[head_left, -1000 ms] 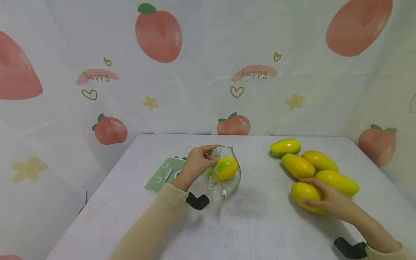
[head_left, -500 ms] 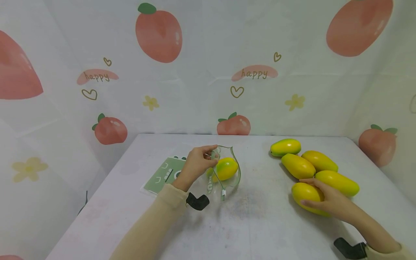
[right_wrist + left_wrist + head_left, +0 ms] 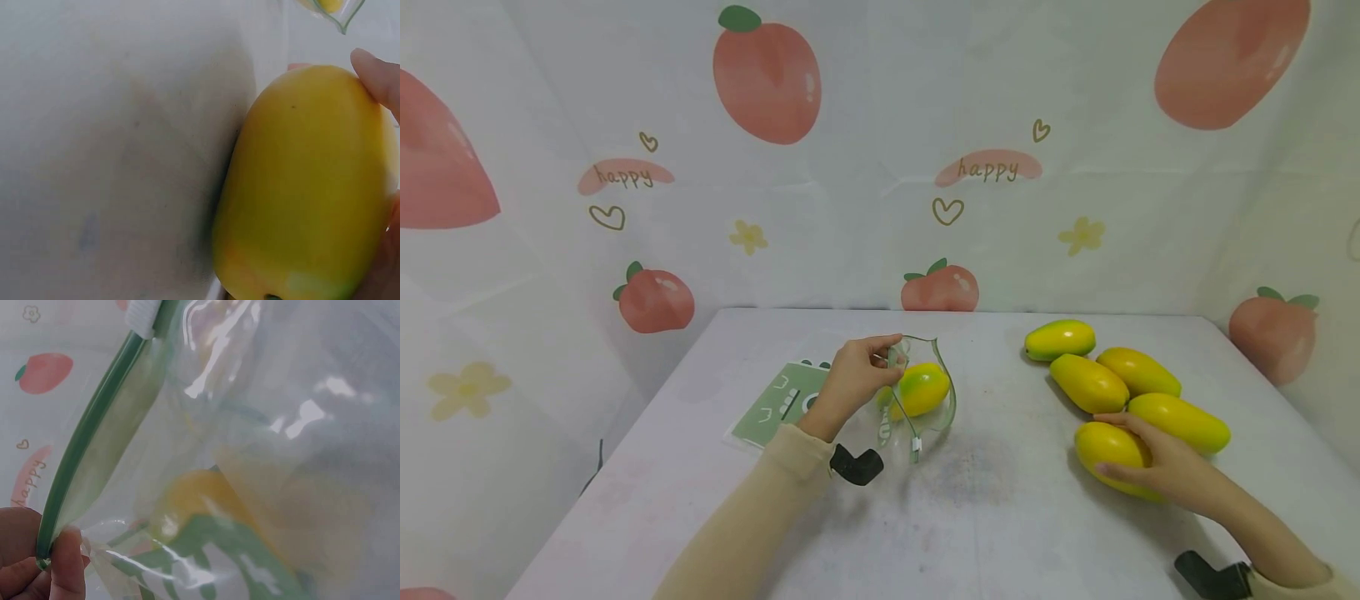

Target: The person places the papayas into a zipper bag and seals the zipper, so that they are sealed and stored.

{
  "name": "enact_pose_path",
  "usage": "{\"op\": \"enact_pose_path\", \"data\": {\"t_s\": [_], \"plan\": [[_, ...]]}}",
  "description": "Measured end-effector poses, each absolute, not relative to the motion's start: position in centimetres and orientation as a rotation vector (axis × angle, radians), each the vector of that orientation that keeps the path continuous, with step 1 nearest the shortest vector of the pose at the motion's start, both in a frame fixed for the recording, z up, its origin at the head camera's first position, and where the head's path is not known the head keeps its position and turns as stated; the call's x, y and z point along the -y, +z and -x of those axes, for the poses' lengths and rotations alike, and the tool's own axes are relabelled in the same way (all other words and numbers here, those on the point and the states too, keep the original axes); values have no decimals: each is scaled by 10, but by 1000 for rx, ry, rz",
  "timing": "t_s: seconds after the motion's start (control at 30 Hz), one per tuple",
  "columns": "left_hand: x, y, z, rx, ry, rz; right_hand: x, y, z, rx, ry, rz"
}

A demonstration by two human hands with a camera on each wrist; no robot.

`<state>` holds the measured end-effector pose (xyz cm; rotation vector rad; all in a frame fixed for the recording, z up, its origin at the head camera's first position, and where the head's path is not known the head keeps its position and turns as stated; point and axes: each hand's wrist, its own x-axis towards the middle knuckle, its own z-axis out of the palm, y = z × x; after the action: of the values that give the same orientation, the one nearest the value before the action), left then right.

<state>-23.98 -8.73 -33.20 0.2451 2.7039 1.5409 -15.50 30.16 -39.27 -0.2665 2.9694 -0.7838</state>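
Head view: one fruit [image 3: 925,390] seems bagged, five left out

I see the left hand [image 3: 859,375] pinching the clear bag [image 3: 250,437] by its edge. The right hand [image 3: 1168,462] grips the nearest fruit [image 3: 1108,446], thumb and fingers around it, on the table [image 3: 1000,533]; four others [image 3: 1088,383] lie unbagged.

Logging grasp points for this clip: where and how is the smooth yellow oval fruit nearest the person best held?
Probably across the rounded middle of the smooth yellow oval fruit, from above, gripping its two long sides: it lies on its side, and its ends curve away. Another yellow oblong fruit sits close behind it, so the top and near side look easier to approach.
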Motion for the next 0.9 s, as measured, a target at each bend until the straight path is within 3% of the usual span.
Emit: {"op": "enact_pose_path", "data": {"t_s": [0.9], "plan": [[86, -332, 241, -2718, 1517, -242, -318, -395, 144, -2886, -817, 323]]}}
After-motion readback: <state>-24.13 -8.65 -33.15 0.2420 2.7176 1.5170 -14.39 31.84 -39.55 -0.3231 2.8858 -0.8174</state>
